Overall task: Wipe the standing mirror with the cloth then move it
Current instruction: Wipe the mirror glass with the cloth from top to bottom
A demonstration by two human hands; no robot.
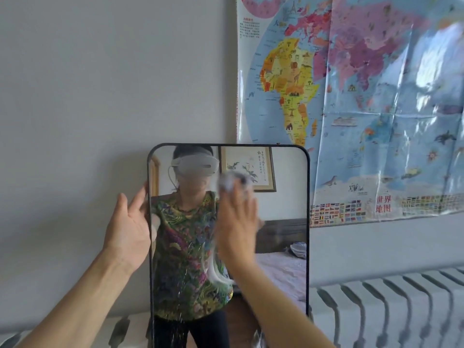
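Head view: the mirror (276,247) was seen standing low in the middle of the frame against the wall (100,96). The cloth (232,183) was pressed to the glass by the right hand (237,229); the left hand (129,227), spread wide, steadied the left edge. Wiping was judged underway, with streaks lower down; moving remained undone

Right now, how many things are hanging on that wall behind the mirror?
1: a world map hangs on the wall, upper right of the standing mirror. The framed picture seen in the glass is only a reflection; the mirror may hide more.
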